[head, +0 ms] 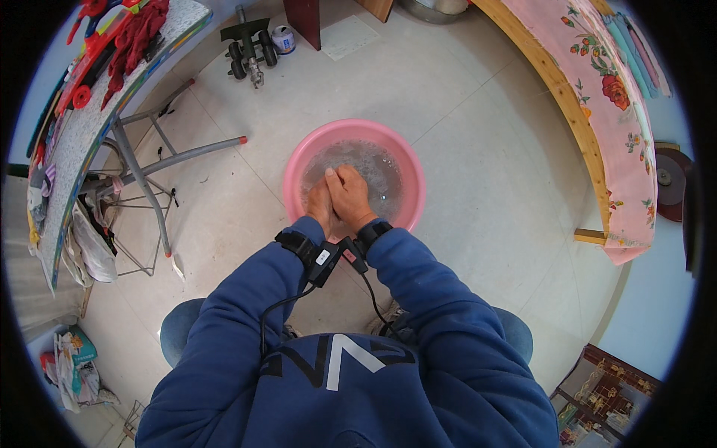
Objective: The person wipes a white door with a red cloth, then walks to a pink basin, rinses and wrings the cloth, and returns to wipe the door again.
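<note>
A round pink plastic basin [415,185] stands on the floor in front of me, with cloudy, sudsy water [358,150] in it. Over the water, in the basin's near left part, my two hands are pressed together. My right hand [350,193] lies across my left hand [320,203] and hides much of its fingers. Whether anything is held between the palms cannot be seen. Both wrists carry black straps, a left wrist device [323,263] and a right wrist device [353,255], with cables running back towards my body.
At left stands a speckled folding table [92,131] with toys and a red cloth on it; its grey metal legs [196,154] reach towards the basin. Beyond are a wheeled metal part [246,47] and a can [283,40]. A wooden bed edge [566,106] with floral fabric curves along the right.
</note>
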The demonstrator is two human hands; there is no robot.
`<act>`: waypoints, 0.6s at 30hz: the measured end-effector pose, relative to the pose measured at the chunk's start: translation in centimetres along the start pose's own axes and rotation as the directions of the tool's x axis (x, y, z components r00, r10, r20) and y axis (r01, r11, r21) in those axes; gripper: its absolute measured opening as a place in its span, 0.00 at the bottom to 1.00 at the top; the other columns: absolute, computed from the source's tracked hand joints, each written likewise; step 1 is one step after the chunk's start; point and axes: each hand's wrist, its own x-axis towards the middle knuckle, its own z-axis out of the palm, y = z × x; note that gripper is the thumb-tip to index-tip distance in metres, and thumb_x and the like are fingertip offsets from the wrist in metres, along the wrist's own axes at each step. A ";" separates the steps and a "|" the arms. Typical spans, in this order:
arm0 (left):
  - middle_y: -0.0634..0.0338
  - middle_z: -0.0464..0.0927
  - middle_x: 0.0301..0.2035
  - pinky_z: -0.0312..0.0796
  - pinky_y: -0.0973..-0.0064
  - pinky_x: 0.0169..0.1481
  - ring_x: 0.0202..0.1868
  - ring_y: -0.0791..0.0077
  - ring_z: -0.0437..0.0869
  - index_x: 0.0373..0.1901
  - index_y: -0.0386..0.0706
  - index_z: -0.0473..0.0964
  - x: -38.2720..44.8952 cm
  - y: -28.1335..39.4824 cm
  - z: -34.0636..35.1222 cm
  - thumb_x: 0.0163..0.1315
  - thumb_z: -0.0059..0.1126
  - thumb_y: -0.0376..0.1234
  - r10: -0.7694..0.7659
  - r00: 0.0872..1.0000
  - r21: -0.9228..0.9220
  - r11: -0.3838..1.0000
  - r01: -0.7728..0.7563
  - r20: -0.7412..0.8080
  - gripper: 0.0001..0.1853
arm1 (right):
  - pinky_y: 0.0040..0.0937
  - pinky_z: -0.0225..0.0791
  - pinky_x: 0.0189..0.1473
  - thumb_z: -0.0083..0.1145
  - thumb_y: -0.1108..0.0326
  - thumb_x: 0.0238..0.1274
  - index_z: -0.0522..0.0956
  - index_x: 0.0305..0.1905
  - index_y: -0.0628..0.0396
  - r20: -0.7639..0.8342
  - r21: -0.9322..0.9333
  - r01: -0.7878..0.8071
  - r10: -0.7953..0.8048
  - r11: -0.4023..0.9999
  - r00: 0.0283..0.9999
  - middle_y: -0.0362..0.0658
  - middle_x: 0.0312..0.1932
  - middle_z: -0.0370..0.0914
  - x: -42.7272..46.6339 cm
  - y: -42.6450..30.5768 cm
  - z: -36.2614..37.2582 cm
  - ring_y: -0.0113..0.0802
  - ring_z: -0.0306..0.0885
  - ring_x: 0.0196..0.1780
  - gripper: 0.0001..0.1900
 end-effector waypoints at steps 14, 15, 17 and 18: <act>0.56 0.81 0.42 0.77 0.67 0.45 0.43 0.65 0.83 0.46 0.43 0.77 5.9 -3.0 -5.0 0.72 0.46 0.49 0.164 0.971 0.301 0.930 -0.212 0.176 0.20 | 0.48 0.69 0.49 0.56 0.58 0.65 0.79 0.35 0.60 -0.042 -0.007 -0.028 0.028 1.000 0.999 0.56 0.36 0.78 0.2 1.9 1.0 0.57 0.75 0.45 0.14; 0.57 0.81 0.40 0.77 0.67 0.44 0.42 0.66 0.83 0.44 0.43 0.78 7.0 -3.0 -5.7 0.71 0.46 0.47 0.338 0.866 0.473 0.733 -0.488 0.370 0.19 | 0.47 0.69 0.50 0.57 0.58 0.64 0.80 0.36 0.60 -0.104 -0.019 -0.087 0.085 0.996 0.991 0.55 0.36 0.78 0.4 1.9 1.3 0.56 0.75 0.45 0.14; 0.52 0.81 0.38 0.75 0.65 0.44 0.40 0.61 0.82 0.42 0.41 0.78 8.0 -2.8 -6.4 0.67 0.50 0.43 0.498 0.724 0.550 0.473 -0.688 0.477 0.16 | 0.46 0.69 0.52 0.60 0.57 0.62 0.80 0.39 0.60 -0.179 -0.021 -0.237 0.229 0.971 0.957 0.53 0.36 0.78 0.9 1.6 1.8 0.53 0.75 0.47 0.15; 0.50 0.80 0.38 0.74 0.64 0.47 0.42 0.59 0.81 0.42 0.40 0.77 8.1 -2.9 -6.0 0.66 0.51 0.43 0.485 0.805 0.523 0.613 -0.592 0.342 0.16 | 0.44 0.70 0.52 0.61 0.57 0.61 0.80 0.41 0.61 -0.192 0.033 -0.265 0.266 0.964 0.945 0.52 0.37 0.79 1.0 1.3 1.7 0.49 0.77 0.46 0.16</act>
